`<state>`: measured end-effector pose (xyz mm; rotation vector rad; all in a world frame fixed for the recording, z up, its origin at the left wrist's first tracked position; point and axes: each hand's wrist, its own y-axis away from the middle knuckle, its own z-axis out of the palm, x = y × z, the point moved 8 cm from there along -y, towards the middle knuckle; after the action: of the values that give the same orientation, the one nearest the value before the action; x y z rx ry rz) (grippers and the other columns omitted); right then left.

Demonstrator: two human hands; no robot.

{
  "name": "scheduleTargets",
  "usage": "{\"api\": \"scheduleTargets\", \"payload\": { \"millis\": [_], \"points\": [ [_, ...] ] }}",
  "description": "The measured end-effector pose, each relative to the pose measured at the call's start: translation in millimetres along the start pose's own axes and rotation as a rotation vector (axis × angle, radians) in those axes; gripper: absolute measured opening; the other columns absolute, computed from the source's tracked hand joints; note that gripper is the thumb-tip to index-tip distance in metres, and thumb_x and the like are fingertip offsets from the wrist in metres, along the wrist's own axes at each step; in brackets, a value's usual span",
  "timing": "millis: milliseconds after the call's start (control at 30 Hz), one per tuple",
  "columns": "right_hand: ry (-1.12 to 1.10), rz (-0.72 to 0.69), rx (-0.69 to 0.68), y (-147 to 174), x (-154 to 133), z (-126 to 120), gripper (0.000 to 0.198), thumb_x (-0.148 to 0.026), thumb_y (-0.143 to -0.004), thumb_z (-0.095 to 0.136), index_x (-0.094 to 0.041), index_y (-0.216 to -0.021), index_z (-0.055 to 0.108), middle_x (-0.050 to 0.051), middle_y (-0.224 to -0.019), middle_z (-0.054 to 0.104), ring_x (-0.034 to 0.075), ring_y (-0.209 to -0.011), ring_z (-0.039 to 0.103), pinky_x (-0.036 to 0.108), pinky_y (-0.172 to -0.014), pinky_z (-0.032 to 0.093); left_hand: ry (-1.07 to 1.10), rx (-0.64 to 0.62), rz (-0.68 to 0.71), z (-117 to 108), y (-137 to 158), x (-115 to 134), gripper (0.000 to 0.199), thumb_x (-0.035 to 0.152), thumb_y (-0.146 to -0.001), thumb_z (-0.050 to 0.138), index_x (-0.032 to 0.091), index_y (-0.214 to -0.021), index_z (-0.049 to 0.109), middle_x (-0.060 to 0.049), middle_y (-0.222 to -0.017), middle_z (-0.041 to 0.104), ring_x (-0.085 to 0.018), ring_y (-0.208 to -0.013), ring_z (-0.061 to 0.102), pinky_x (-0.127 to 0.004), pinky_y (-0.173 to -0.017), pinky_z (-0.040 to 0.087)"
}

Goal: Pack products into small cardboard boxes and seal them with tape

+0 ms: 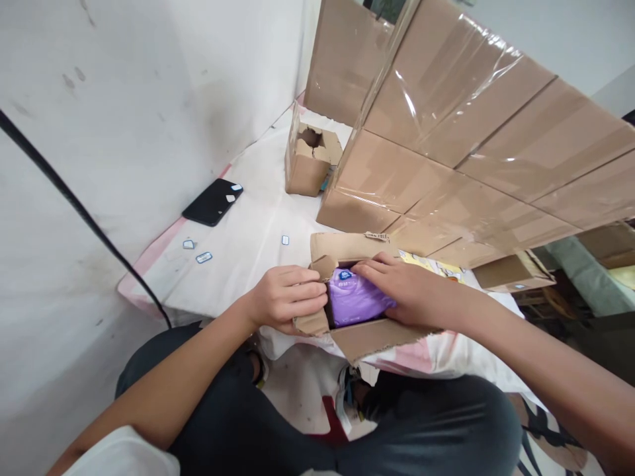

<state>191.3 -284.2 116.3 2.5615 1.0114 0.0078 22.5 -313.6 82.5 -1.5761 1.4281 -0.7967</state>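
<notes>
L hand (pixel 288 297) is curling its fingers over the L end flap of an open cardboard box (pixel 380 336), pinching the card there, fingertips close to the purple pack (pixel 354 301). R hand (pixel 397 284) is lying half spread over the R part of that pack, fingers reaching across the top twd the far wall, thumb side on the near edge; can't tell if it's gripping or just pressing. Pack is sitting inside the box, b/w the two hands, w/ a small blue logo showing on top near its far L corner. Near flap is hanging outward twd the person's dark trousers (pixel 223 410); far flap is standing up behind. Box is resting near the front edge of a cloth-covered surface (pixel 248 264), white w/ pink trim. A yellow printed item (pixel 436 266) is lying just behind R hand, partly hidden. Farther back, a stack of taped cartons (pixel 446 99) is rising on the R, w/ a small torn-top box (pixel 307 173) standing by its L side. A flat black device (pixel 211 201) is lying near the wall (pixel 173 79), w/ small labels (pixel 203 257) scattered on & around it.
</notes>
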Motion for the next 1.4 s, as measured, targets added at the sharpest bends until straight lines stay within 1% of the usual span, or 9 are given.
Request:
{"api": "scheduleTargets", "payload": {
  "millis": [200, 333, 567, 833, 967, 1067, 1200, 1267, 1400],
  "points": [
    [0.165, 0.033, -0.170, -23, 7, 31, 0.053, -0.004, -0.075, 0.065, -0.015, -0.126, 0.057, 0.016, -0.125, 0.064, 0.028, -0.114, 0.064, 0.034, -0.086, 0.051, 0.027, -0.052, 0.027, 6, 8, -1, 0.046, 0.054, -0.091, 0.062, 0.009, -0.101, 0.069, -0.010, -0.092, 0.074, -0.024, -0.092, 0.068, -0.037, -0.077, 0.060],
    [0.238, 0.049, -0.193, -31, 15, 47, 0.048, -0.007, -0.077, 0.066, -0.016, -0.123, 0.058, 0.014, -0.121, 0.066, 0.026, -0.101, 0.069, 0.032, -0.078, 0.050, 0.029, -0.062, 0.025, 4, 8, 0, 0.046, 0.052, -0.091, 0.062, 0.008, -0.102, 0.069, -0.010, -0.094, 0.074, -0.024, -0.094, 0.067, -0.037, -0.078, 0.060],
    [0.260, -0.003, -0.181, -24, 13, 44, 0.046, -0.005, -0.076, 0.065, -0.012, -0.120, 0.054, 0.015, -0.121, 0.062, 0.026, -0.101, 0.067, 0.032, -0.075, 0.050, 0.032, -0.071, 0.026, 3, 6, 0, 0.044, 0.051, -0.091, 0.062, 0.009, -0.102, 0.069, -0.011, -0.092, 0.074, -0.023, -0.095, 0.068, -0.036, -0.081, 0.058],
    [0.252, 0.048, -0.193, -25, 5, 49, 0.046, -0.005, -0.083, 0.061, -0.009, -0.128, 0.052, 0.018, -0.125, 0.059, 0.027, -0.100, 0.068, 0.033, -0.074, 0.052, 0.058, -0.066, 0.034, 6, 5, 0, 0.038, 0.047, -0.094, 0.059, 0.010, -0.097, 0.069, -0.010, -0.087, 0.073, -0.024, -0.090, 0.069, -0.035, -0.073, 0.059],
    [0.127, 0.079, -0.136, -17, 11, 39, 0.042, -0.011, -0.085, 0.066, -0.013, -0.126, 0.057, 0.015, -0.121, 0.066, 0.028, -0.097, 0.070, 0.034, -0.076, 0.054, 0.049, -0.062, 0.029, 4, 3, 0, 0.041, 0.049, -0.095, 0.057, 0.010, -0.097, 0.070, -0.009, -0.087, 0.074, -0.024, -0.087, 0.071, -0.035, -0.074, 0.061],
    [-0.077, 0.030, 0.067, 8, 14, 15, 0.035, -0.018, -0.094, 0.060, -0.022, -0.129, 0.061, 0.009, -0.121, 0.070, 0.024, -0.101, 0.071, 0.034, -0.084, 0.056, 0.027, -0.074, 0.003, 3, 3, -2, 0.044, 0.052, -0.097, 0.052, 0.013, -0.101, 0.070, -0.007, -0.090, 0.076, -0.022, -0.088, 0.072, -0.035, -0.077, 0.062],
    [-0.280, 0.146, 0.626, 72, 46, -13, 0.030, -0.026, -0.099, 0.056, -0.029, -0.127, 0.066, 0.005, -0.123, 0.073, 0.022, -0.113, 0.069, 0.036, -0.099, 0.054, 0.051, -0.090, -0.026, 3, 5, -3, 0.045, 0.054, -0.096, 0.052, 0.014, -0.109, 0.069, -0.008, -0.096, 0.078, -0.022, -0.094, 0.073, -0.035, -0.082, 0.062],
    [-0.378, 0.267, 0.819, 99, 71, 2, 0.027, -0.030, -0.098, 0.058, -0.028, -0.123, 0.069, 0.006, -0.123, 0.074, 0.024, -0.116, 0.069, 0.039, -0.103, 0.053, 0.084, -0.086, -0.051, 7, 5, -4, 0.048, 0.055, -0.093, 0.056, 0.012, -0.113, 0.067, -0.009, -0.097, 0.078, -0.024, -0.094, 0.073, -0.036, -0.081, 0.061],
    [-0.712, 0.287, 0.935, 106, 103, 58, 0.027, -0.035, -0.100, 0.056, -0.029, -0.123, 0.069, 0.006, -0.132, 0.070, 0.024, -0.128, 0.062, 0.044, -0.111, 0.048, 0.154, -0.039, -0.157, 20, 5, -10, 0.058, 0.064, -0.094, 0.052, 0.016, -0.126, 0.059, -0.012, -0.104, 0.077, -0.022, -0.094, 0.073, -0.037, -0.079, 0.055]
  ]
}}
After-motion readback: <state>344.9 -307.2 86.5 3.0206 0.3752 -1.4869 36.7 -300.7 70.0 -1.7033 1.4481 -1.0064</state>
